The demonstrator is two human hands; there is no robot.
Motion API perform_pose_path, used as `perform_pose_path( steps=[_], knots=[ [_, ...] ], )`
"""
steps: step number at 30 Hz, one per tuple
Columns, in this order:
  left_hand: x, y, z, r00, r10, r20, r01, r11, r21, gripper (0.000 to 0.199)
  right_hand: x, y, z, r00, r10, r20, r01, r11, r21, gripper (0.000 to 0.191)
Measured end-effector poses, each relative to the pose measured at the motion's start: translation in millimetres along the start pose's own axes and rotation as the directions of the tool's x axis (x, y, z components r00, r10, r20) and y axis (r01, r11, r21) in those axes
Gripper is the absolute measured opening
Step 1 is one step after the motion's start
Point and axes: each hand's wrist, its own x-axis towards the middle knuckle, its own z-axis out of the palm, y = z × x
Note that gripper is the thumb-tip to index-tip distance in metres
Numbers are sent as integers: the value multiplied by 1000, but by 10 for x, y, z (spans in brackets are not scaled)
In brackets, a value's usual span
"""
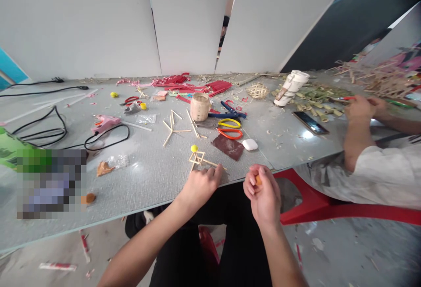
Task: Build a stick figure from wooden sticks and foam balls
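My right hand [265, 197] is just off the table's front edge, its fingers curled around a small orange lump [258, 180] that looks like modelling clay. My left hand [202, 186] rests at the table edge, palm down with fingers bent; the fingertips are hidden. Right beyond it stands a small frame of thin wooden sticks [197, 159], topped by a yellow ball [194, 148]. One stick runs from the frame toward my left index finger. Farther back lies a second, branching stick shape [173, 130].
Around these are a woven bamboo cup [200, 107], orange-handled scissors [230, 134], brown sandpaper [227, 147], a white case [250, 144] and a pink glue gun [107, 122] with its cable. On the right, another person's hands [360, 107] work near a phone [311, 122].
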Motion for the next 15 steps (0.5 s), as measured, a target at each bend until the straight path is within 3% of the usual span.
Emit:
perform_pose_path(
  steps=[5, 8, 9, 10, 12, 13, 14, 15],
  knots=[
    [1, -49, 26, 999, -37, -6, 36, 994, -104, 39, -197, 76, -171, 993, -118, -7, 116, 986, -119, 17],
    [-165, 122, 20, 972, -102, -212, 3, 906, -424, 40, -428, 97, -193, 975, -217, -37, 196, 932, -304, 20],
    [-240, 230, 3, 940, -152, -307, -63, 805, -591, 39, -541, 105, -170, 967, -252, -28, 225, 904, -363, 23],
    [-312, 354, -22, 902, -234, -363, -137, 642, -755, 42, -667, 118, -131, 956, -292, 0, 266, 871, -414, 26],
    [-405, 601, -86, 898, -339, -282, -220, 210, -953, 53, -937, 164, -23, 923, -365, 120, 374, 780, -502, 36],
    [-414, 701, -120, 910, -360, -205, -227, -21, -974, 54, -1063, 194, 35, 897, -368, 246, 442, 728, -524, 42],
    [-402, 776, -150, 894, -417, -164, -273, -216, -938, 57, -1173, 225, 86, 871, -333, 362, 487, 688, -539, 47],
    [-377, 822, -175, 859, -498, -123, -324, -340, -883, 62, -1262, 250, 125, 819, -375, 434, 566, 651, -506, 53]
  ],
)
